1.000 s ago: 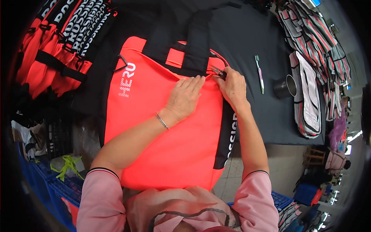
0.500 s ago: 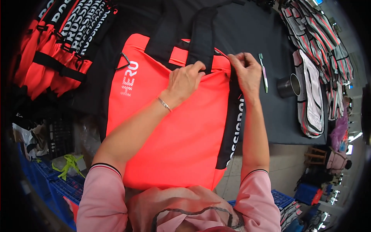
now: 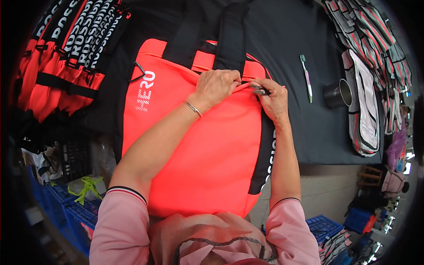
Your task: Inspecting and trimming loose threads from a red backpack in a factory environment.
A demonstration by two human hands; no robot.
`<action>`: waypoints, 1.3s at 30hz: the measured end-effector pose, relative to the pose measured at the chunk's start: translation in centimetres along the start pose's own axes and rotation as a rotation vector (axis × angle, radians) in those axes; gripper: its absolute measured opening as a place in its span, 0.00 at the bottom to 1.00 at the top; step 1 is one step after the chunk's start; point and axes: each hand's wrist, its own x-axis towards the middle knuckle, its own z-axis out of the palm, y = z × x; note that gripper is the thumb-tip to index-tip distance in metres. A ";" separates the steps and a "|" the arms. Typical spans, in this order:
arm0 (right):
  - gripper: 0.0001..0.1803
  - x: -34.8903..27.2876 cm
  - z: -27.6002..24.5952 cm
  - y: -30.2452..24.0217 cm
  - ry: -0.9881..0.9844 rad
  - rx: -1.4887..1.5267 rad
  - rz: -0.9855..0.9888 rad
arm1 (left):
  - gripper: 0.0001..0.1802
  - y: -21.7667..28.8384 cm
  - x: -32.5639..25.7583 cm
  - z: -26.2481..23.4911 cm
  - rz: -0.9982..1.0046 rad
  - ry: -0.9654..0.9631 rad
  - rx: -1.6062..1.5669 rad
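Table under smooth black cloth [image 3: 304,137]; grey floor [image 3: 322,187] at four o'clock from the bright red fabric bag [image 3: 190,168], centre, black-strapped. Left hand [image 3: 215,87], one o'clock, pinches its edge; right hand [image 3: 275,100], two o'clock, grips small dark metal snips [image 3: 261,91]. Slim white-green toothbrush [image 3: 307,79] beyond.

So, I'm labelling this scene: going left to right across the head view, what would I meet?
Red-and-black bags, large red bag, toothbrush, dark cup, pale fabric piece.
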 end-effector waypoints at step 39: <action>0.10 8.6 -2.0 -2.7 -0.593 -0.509 -0.394 | 0.08 0.7 -1.6 0.5 -0.343 0.111 -0.186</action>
